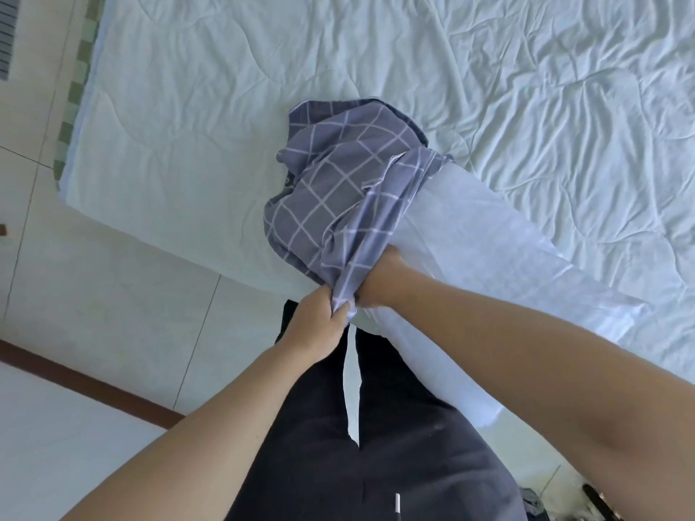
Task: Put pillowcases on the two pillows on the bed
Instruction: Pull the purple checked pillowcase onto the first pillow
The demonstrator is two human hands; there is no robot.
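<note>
Both arms reach out and down from the body, meeting at the near corner of the bed (188,118). The left hand (319,325) is fisted, fingers curled tight round a gathered bunch of the pillowcase (331,193) hem, thumb pressed on the cloth. Just beside it, touching the same hem, the right hand (380,280) goes wrist-deep under the checked fabric, so its fingers are hidden and I cannot tell what they grip. The pillowcase lies bunched ahead of both hands, its mouth drawn over one end of the white pillow (489,257). The pillow runs from the hands off to the right, under the right forearm, overhanging the bed edge.
</note>
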